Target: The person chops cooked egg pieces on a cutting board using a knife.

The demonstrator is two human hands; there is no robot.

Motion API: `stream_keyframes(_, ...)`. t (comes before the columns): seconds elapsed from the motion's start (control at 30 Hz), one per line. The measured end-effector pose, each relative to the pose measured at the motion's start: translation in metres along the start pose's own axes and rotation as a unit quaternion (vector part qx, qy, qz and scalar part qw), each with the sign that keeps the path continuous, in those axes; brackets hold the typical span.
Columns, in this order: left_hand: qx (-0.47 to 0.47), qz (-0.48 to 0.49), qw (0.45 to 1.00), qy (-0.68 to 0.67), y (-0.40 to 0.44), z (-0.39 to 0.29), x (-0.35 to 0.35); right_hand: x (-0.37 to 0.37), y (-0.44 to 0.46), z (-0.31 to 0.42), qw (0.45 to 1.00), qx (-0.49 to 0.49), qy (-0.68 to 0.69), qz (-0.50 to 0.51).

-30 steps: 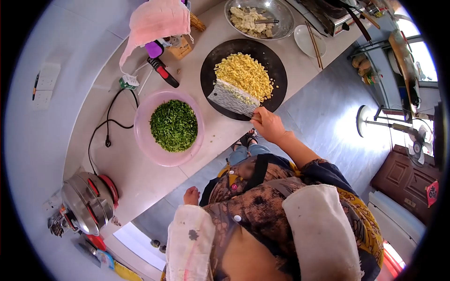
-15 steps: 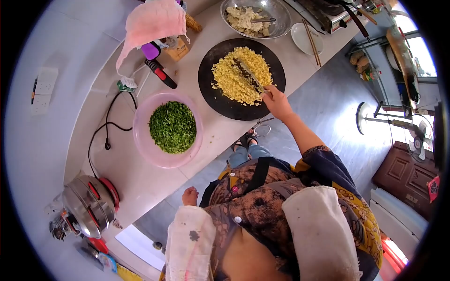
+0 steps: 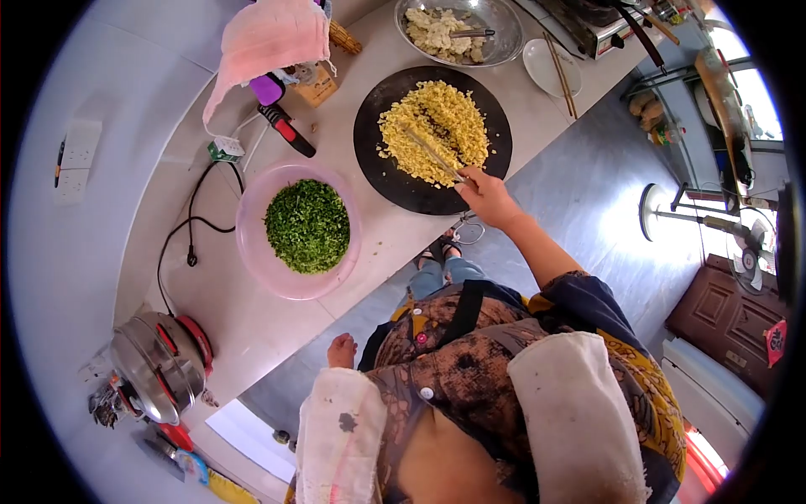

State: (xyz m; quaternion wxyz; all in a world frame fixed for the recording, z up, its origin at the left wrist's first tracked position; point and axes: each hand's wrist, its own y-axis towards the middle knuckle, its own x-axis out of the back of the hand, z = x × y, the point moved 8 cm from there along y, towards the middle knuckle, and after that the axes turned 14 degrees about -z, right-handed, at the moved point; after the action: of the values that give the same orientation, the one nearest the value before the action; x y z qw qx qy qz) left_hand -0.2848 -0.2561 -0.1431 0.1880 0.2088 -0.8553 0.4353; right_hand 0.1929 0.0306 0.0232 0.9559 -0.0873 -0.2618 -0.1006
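My right hand [image 3: 487, 198] is closed round the handle of a kitchen knife [image 3: 432, 153], its thin blade seen nearly edge-on. The blade lies across the left part of a heap of chopped yellow egg [image 3: 457, 113]. This heap is spread on a round black board [image 3: 378, 172]. A groove runs through the egg to the right of the blade. My left hand [image 3: 341, 351] hangs in front of my body, away from the counter, with curled fingers and nothing visible in it. Left of the board stands a pink bowl [image 3: 250, 256] full of chopped greens [image 3: 307, 225].
Behind the board are a metal bowl [image 3: 509, 38] of pale food and a white plate [image 3: 541, 71] with chopsticks [image 3: 560, 76]. A red-and-black handled tool [image 3: 290, 133], a black cord [image 3: 191, 223] and a metal pot [image 3: 151, 370] lie along the wall side.
The knife has moved left across the egg and towards my body, leaving a groove where it was. My right hand shifted slightly left and nearer. My left hand stays in place.
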Motion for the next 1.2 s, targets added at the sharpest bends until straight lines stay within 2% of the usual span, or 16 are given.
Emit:
stream_keyframes(0.17, 0.017, 0.004, 1.0, 0.002, 0.001, -0.002, -0.002, 0.009, 0.021, -0.031, 0.999, -0.01, 0.025, -0.043)
stream_keyframes(0.27, -0.021, 0.018, 0.999, 0.023, -0.003, -0.006, -0.004, 0.014, 0.016, -0.021, 0.987, -0.12, 0.106, -0.015)
stream_keyframes(0.3, -0.04, 0.026, 0.998, 0.031, -0.006, -0.011, -0.005, 0.012, 0.014, -0.022, 0.983, -0.129, 0.132, -0.006)
stream_keyframes(0.4, -0.073, -0.001, 0.993, 0.092, -0.019, -0.025, -0.006, 0.013, 0.015, -0.016, 0.997, -0.047, 0.049, -0.035)
stream_keyframes(0.5, -0.069, -0.022, 0.996, 0.051, -0.019, -0.023, -0.005, 0.018, 0.011, 0.006, 0.999, 0.022, -0.018, -0.037)
stream_keyframes(0.6, -0.061, -0.034, 0.995, 0.072, -0.023, -0.033, -0.003, 0.014, 0.004, 0.015, 0.993, 0.087, -0.034, -0.074)
stream_keyframes(0.7, -0.03, -0.013, 0.997, 0.072, -0.01, -0.015, -0.006, -0.006, -0.009, 0.024, 0.987, 0.127, -0.062, -0.075)
stream_keyframes(0.8, -0.003, 0.018, 1.0, -0.005, -0.001, 0.001, -0.012, -0.029, -0.023, 0.034, 0.975, 0.191, -0.091, -0.065)
stream_keyframes(0.9, 0.009, 0.005, 1.0, -0.006, -0.003, 0.002, -0.013, -0.047, -0.024, 0.028, 0.964, 0.222, -0.141, -0.048)
stream_keyframes(1.0, -0.022, 0.007, 1.0, 0.007, -0.011, -0.008, -0.01, -0.051, -0.021, 0.025, 0.95, 0.242, -0.186, -0.068)
stream_keyframes(1.07, -0.06, 0.02, 0.991, 0.115, -0.021, -0.022, -0.005, -0.062, -0.023, 0.01, 0.943, 0.245, -0.214, -0.065)
stream_keyframes(1.17, -0.071, 0.017, 0.984, 0.164, 0.01, 0.021, -0.003, -0.067, -0.02, -0.001, 0.937, 0.244, -0.238, -0.073)
stream_keyframes(1.2, -0.05, -0.007, 0.985, 0.164, 0.029, 0.06, -0.002, -0.067, -0.021, 0.0, 0.937, 0.247, -0.236, -0.074)
